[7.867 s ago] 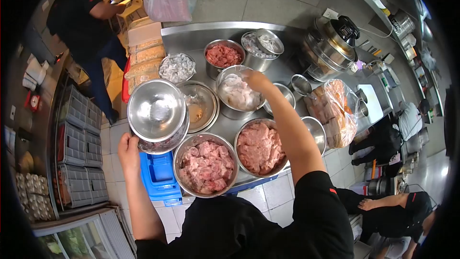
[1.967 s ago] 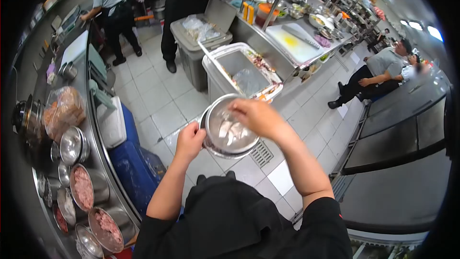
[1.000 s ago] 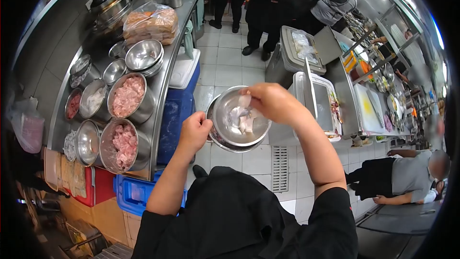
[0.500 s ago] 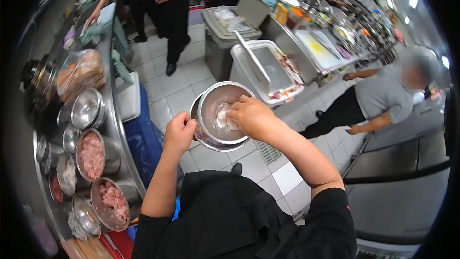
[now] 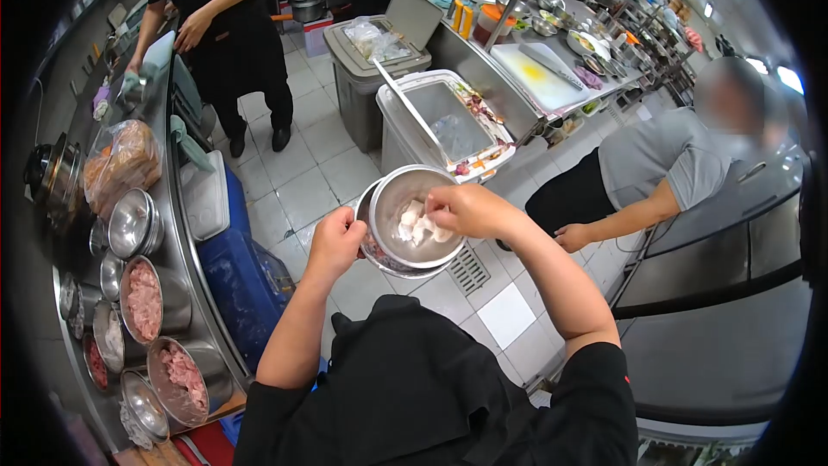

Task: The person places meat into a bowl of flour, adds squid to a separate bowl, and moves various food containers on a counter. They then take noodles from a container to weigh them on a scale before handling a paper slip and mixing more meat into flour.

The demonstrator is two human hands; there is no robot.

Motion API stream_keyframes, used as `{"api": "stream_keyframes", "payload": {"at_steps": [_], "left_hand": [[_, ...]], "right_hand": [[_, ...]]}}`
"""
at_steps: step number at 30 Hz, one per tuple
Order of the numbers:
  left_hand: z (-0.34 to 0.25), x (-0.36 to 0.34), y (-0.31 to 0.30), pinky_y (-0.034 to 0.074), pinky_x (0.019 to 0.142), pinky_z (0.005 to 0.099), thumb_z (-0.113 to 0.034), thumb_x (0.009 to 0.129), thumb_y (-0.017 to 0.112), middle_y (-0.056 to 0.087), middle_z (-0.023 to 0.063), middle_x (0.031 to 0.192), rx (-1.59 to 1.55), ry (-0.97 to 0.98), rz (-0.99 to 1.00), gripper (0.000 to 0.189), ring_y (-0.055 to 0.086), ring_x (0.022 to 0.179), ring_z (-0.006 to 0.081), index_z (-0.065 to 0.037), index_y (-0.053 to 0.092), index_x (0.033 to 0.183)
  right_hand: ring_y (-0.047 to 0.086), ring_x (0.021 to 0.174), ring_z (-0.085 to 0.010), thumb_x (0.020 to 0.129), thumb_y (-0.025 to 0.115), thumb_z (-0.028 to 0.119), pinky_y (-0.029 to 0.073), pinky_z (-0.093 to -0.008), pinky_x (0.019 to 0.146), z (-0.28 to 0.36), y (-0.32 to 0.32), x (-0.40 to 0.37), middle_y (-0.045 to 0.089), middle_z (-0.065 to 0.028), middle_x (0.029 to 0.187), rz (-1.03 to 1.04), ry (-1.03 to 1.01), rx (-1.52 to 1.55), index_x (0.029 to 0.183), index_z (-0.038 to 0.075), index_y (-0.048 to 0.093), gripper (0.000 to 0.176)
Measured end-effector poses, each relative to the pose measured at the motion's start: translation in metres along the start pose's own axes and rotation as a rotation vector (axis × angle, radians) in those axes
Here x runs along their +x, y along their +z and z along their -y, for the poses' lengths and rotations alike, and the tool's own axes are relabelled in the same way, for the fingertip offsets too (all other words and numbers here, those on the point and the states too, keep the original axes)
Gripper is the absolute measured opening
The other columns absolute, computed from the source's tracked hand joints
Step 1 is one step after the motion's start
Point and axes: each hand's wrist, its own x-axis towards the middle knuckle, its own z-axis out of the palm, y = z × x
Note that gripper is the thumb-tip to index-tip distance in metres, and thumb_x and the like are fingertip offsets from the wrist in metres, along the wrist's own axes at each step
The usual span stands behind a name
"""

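A steel bowl (image 5: 398,185) with pale white pieces of food (image 5: 417,223) inside is tilted in front of my body. Beneath it sits a second steel bowl (image 5: 388,269), whose left side shows reddish contents. My left hand (image 5: 335,242) grips the left side of the stacked bowls, thumb up at the rim. Over the right side of the upper bowl, my right hand (image 5: 473,210) reaches in with curled fingers close to the pale pieces; whether a piece is between the fingertips is hidden.
On the left steel counter (image 5: 207,293) stand pots of pink raw meat (image 5: 145,300), bowls and a bagged food (image 5: 122,164). A blue cooler (image 5: 246,280) is below. Ahead are an open bin (image 5: 414,121) and a person (image 5: 228,52); another person (image 5: 647,164) stands right.
My view has shifted, and the person on the right appears closer. My right fingers have lifted and curled away from the pale pieces. My left hand keeps its grip.
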Motion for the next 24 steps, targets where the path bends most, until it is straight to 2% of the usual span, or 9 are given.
{"api": "stream_keyframes", "payload": {"at_steps": [1,2,4,5,9,14,16,17,24], "left_hand": [[0.001,0.000,0.001,0.045,0.042,0.0271,-0.007,0.078,0.053,0.052,0.0028,0.057,-0.014,-0.001,-0.007,0.015,0.053,0.049,0.0110,-0.002,0.047,0.065],[0.001,0.001,0.002,0.045,0.042,0.0271,-0.007,0.078,0.053,0.052,0.0028,0.057,-0.015,-0.003,-0.018,0.015,0.053,0.049,0.0110,-0.002,0.047,0.065],[0.001,0.002,0.001,0.044,0.042,0.0269,-0.007,0.078,0.053,0.052,0.0029,0.056,0.007,-0.024,-0.033,0.015,0.054,0.049,0.0115,-0.002,0.048,0.066],[0.002,0.003,0.000,0.044,0.042,0.0269,-0.007,0.078,0.053,0.052,0.0029,0.056,0.008,-0.026,-0.048,0.015,0.054,0.049,0.0115,-0.002,0.048,0.066],[0.007,0.005,-0.003,0.044,0.042,0.0270,-0.008,0.078,0.053,0.052,0.0033,0.056,-0.011,-0.042,-0.094,0.016,0.055,0.048,0.0122,-0.001,0.047,0.066],[0.007,0.001,-0.012,0.050,0.044,0.0293,-0.008,0.076,0.051,0.051,0.0059,0.058,-0.016,-0.077,-0.156,0.015,0.054,0.050,0.0124,0.000,0.046,0.065],[0.010,-0.001,-0.015,0.050,0.044,0.0295,-0.008,0.076,0.052,0.051,0.0059,0.058,-0.034,-0.073,-0.169,0.015,0.055,0.051,0.0121,0.000,0.045,0.066],[0.010,-0.002,-0.017,0.050,0.044,0.0295,-0.008,0.076,0.052,0.051,0.0059,0.058,-0.037,-0.078,-0.181,0.015,0.055,0.051,0.0121,0.000,0.045,0.066],[0.026,-0.004,-0.030,0.050,0.044,0.0296,-0.009,0.078,0.051,0.050,0.0052,0.058,-0.046,-0.082,-0.225,0.017,0.053,0.051,0.0112,-0.001,0.043,0.065]], "right_hand": [[0.059,0.061,-0.0227,0.080,0.052,0.013,0.047,-0.0350,0.057,-0.005,-0.001,0.000,0.065,-0.0088,0.077,-0.036,0.004,0.210,0.080,0.005,0.056,0.009],[0.059,0.061,-0.0227,0.080,0.052,0.013,0.047,-0.0350,0.057,-0.009,-0.002,0.000,0.065,-0.0088,0.077,-0.029,-0.005,0.209,0.080,0.005,0.056,0.009],[0.050,0.053,-0.0100,0.087,0.049,0.009,0.040,-0.0236,0.044,-0.008,-0.006,0.004,0.063,-0.0096,0.078,0.124,0.398,0.829,0.093,0.004,0.051,0.009],[0.049,0.050,-0.0088,0.089,0.051,0.013,0.035,-0.0193,0.038,-0.014,-0.002,0.006,0.063,-0.0121,0.081,0.127,0.355,1.071,0.098,0.004,0.047,0.014],[0.053,0.058,-0.0099,0.087,0.058,0.012,0.040,-0.0226,0.044,-0.015,0.010,0.023,0.061,-0.0075,0.082,0.121,0.477,1.437,0.106,0.001,0.049,0.023],[0.057,0.066,-0.0096,0.085,0.056,0.004,0.046,-0.0241,0.054,-0.016,0.019,0.041,0.062,-0.0072,0.081,0.154,0.267,1.056,0.104,0.000,0.056,0.020],[0.059,0.063,-0.0114,0.084,0.055,0.004,0.048,-0.0250,0.057,0.003,0.010,0.046,0.063,-0.0073,0.075,0.183,0.228,0.531,0.097,0.001,0.060,0.014],[0.062,0.060,-0.0139,0.084,0.054,0.005,0.050,-0.0276,0.055,-0.006,0.019,0.050,0.063,-0.0078,0.070,0.062,-0.004,0.241,0.093,0.002,0.062,0.013],[0.057,0.052,-0.0136,0.085,0.053,0.007,0.047,-0.0283,0.052,0.002,0.015,0.073,0.061,-0.0063,0.066,0.331,0.117,0.294,0.100,0.003,0.061,0.017]]}}
